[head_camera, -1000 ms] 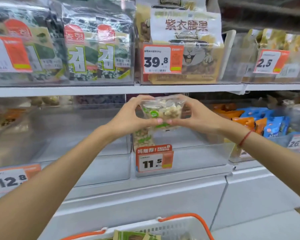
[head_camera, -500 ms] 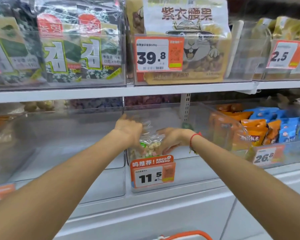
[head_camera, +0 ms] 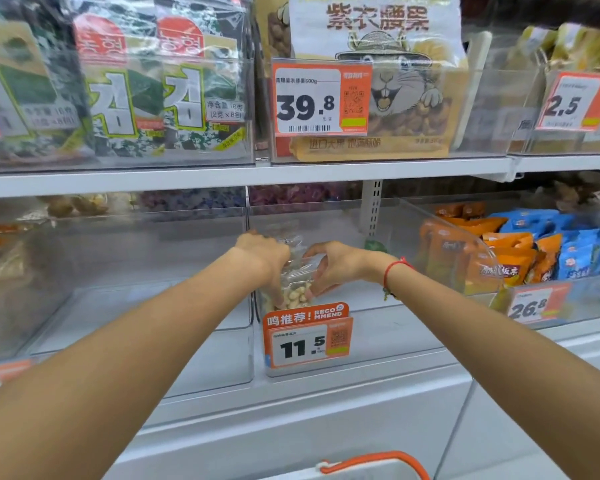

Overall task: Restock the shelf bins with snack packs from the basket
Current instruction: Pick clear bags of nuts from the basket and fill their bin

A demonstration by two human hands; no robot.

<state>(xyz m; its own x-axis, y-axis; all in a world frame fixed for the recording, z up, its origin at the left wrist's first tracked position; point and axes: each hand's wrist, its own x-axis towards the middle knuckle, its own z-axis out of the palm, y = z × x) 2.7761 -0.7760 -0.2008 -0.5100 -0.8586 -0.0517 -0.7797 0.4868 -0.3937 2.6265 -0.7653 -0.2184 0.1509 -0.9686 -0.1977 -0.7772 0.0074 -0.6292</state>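
Lower shelf, centre: clear bin (head_camera: 378, 337) carrying an orange 11.5 price tag (head_camera: 307, 337) on its front wall. Inside, at the front left corner, one snack pack (head_camera: 293, 277) — transparent bag, pale nuts visible in its lower part, standing roughly upright just behind the tag. Rest of this bin's floor bare as far as visible.

Bin to the left (head_camera: 136, 289): clear, no contents discernible through its front. Bin to the right (head_camera: 551, 299): orange packs (head_camera: 503, 258) and blue packs (head_camera: 579, 247) piled together, 26.8 tag (head_camera: 532, 304) on the front.

Upper shelf (head_camera: 243, 176): seaweed packs (head_camera: 125, 88) in the left bin, a large nut bag with a cartoon animal (head_camera: 388, 71) behind a 39.8 tag (head_camera: 321, 97), further right a bin marked 2.5 (head_camera: 574, 102), contents blurred.

Basket (head_camera: 374, 465): only the orange handle and a strip of white rim at the bottom edge; contents out of view.

Left hand (head_camera: 264, 254): reached over the bin's front wall, fingers curled down along the left side of the snack pack, gripping it. Right hand (head_camera: 340, 265): palm down, fingers closed on the pack's right side — red cord bracelet (head_camera: 394, 270) at the wrist. Both forearms extended forward, converging on the pack.
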